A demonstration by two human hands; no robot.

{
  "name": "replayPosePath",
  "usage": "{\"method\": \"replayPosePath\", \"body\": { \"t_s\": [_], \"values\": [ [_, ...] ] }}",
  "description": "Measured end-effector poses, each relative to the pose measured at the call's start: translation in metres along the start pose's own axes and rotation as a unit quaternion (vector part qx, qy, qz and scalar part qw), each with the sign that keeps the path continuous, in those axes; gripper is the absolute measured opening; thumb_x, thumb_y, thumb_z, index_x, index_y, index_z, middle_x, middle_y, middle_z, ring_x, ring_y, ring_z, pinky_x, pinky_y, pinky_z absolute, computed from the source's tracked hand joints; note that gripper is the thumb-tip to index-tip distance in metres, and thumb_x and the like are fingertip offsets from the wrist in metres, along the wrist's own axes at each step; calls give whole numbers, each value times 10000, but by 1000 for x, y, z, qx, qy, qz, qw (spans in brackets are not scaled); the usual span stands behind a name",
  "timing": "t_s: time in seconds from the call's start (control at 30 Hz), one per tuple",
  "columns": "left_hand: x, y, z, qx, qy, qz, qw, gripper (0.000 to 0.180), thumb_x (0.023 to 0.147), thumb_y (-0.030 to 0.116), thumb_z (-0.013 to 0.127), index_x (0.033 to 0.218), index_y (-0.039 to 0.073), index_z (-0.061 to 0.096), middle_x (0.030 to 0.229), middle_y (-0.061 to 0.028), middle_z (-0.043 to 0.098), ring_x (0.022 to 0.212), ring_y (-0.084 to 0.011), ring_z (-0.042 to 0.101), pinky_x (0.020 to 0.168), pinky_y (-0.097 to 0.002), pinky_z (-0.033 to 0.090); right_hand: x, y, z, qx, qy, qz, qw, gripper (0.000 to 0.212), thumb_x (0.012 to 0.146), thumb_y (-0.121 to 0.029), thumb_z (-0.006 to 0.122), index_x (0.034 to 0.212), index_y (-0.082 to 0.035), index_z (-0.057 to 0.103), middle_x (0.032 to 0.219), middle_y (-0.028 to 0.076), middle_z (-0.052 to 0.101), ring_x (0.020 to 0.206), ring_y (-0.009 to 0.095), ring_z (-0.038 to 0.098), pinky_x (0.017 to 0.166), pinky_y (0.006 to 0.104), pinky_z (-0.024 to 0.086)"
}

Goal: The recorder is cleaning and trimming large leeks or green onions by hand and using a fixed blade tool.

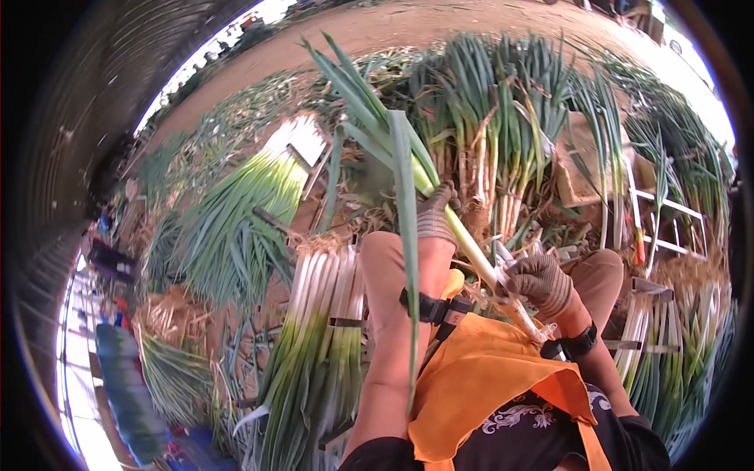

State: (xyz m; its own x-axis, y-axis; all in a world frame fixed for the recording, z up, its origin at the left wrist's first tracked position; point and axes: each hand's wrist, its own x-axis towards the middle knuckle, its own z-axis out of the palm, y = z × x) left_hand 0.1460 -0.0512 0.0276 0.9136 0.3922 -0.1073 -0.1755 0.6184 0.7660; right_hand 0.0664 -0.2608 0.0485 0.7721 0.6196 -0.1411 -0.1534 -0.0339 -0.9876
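A long green onion (471, 250) slants across my lap, its green leaves up and away to the left, its white end toward my right side. My left hand (437, 213), in a grey knit glove, is closed round the stem just below the leaves. One long leaf folds down past my left forearm. My right hand (540, 284), gloved too, has its fingers curled at the white part, where a pale strip of outer skin stands away from the stalk. Whether it pinches the skin or the stalk itself is hidden.
Trimmed green onions (318, 314) lie in a rack at my left, with a fanned pile (243, 196) beyond. Untrimmed green onions (503, 118) stand upright ahead. At right are a white frame (664, 224) and another racked bunch (667, 337). Loose leaves litter the ground.
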Motion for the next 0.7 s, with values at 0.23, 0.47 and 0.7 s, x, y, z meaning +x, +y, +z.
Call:
{"method": "replayPosePath", "body": {
  "t_s": [0.23,0.47,0.7],
  "values": [
    [82,36,-135,-74,22,-4,997,198,683,21,653,842,85,555,693,-37,561,556,-174,543,484,-264,469,-20,4,3,-156,-81,145,974,124,793,-131,608,785,-11,639,664,24,612,604,85,569,552,236,466],
    [81,-3,-163,-44,159,-38,986,87,804,91,582,744,78,520,552,-35,472,447,-177,433,442,-301,386,-92,48,-60,-410,-144,151,888,199,795,-211,554,824,-31,635,698,133,610,625,245,587,586,323,460],
    [82,3,-171,3,148,-93,985,105,809,131,593,743,103,516,541,-14,458,444,-159,435,435,-295,371,-137,25,-63,-537,-182,326,756,202,783,-230,555,868,-71,646,767,148,625,710,311,596,646,369,465]
  ]
}}
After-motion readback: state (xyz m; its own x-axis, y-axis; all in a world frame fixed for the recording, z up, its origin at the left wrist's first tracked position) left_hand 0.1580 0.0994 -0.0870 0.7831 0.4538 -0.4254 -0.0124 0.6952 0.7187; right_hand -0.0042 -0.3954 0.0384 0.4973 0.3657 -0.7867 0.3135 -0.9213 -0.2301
